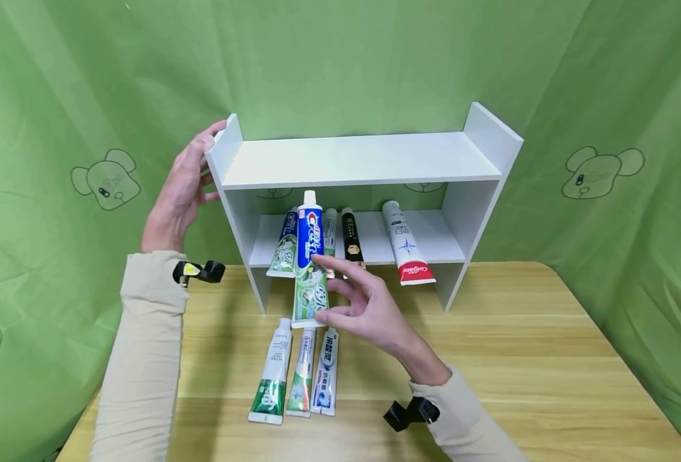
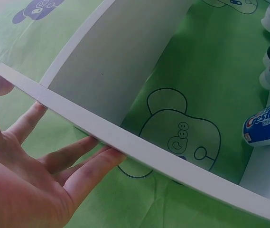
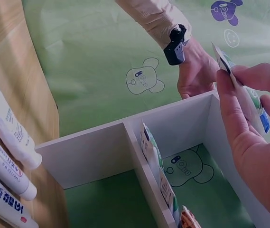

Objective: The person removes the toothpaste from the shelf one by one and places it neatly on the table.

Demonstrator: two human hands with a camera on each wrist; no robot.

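Note:
A white two-tier shelf (image 1: 358,160) stands on a wooden table (image 1: 519,359). My right hand (image 1: 323,287) pinches a blue-and-green Crest toothpaste tube (image 1: 310,256) between thumb and fingers, holding it cap-up in front of the lower shelf's left part. The right wrist view shows this tube (image 3: 246,95) edge-on between my fingers (image 3: 232,114). My left hand (image 1: 199,163) rests with straight fingers against the shelf's upper left side panel (image 2: 125,142). In the left wrist view its fingers (image 2: 78,161) lie along the panel's edge.
On the lower shelf lie a green-and-blue tube (image 1: 285,247), a white tube (image 1: 330,231), a black tube (image 1: 352,237) and a white-and-red Colgate tube (image 1: 406,247). Three tubes (image 1: 302,372) lie side by side on the table in front. Green cloth hangs all around.

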